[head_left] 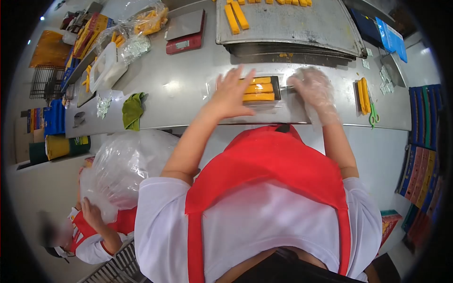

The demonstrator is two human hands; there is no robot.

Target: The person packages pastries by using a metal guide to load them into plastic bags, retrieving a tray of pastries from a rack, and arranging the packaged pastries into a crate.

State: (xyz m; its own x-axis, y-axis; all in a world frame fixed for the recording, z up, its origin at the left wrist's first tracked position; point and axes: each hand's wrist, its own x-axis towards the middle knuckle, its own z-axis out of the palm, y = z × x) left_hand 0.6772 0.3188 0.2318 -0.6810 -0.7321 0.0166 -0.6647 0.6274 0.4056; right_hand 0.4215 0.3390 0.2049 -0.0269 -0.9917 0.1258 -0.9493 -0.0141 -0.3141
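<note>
A black tray (277, 89) with several yellow-orange sticks (259, 88) lies in clear plastic wrap on the steel table, in front of me. My left hand (231, 95), bare and with its fingers spread, rests over the tray's left end and the wrap there. To the right of the tray is my right hand (314, 89) in a clear plastic glove (325, 87). Motion smears its fingers, so whether they grip the wrap's edge does not show.
Behind the tray stands a stack of baking sheets (288, 28) with more yellow sticks on top. Green scissors (373, 115) lie at the right beside two sticks (363, 96). A red scale (185, 33), a green cloth (133, 112) and bagged sticks (151, 21) occupy the left. Another person (99, 231) holds plastic bags, lower left.
</note>
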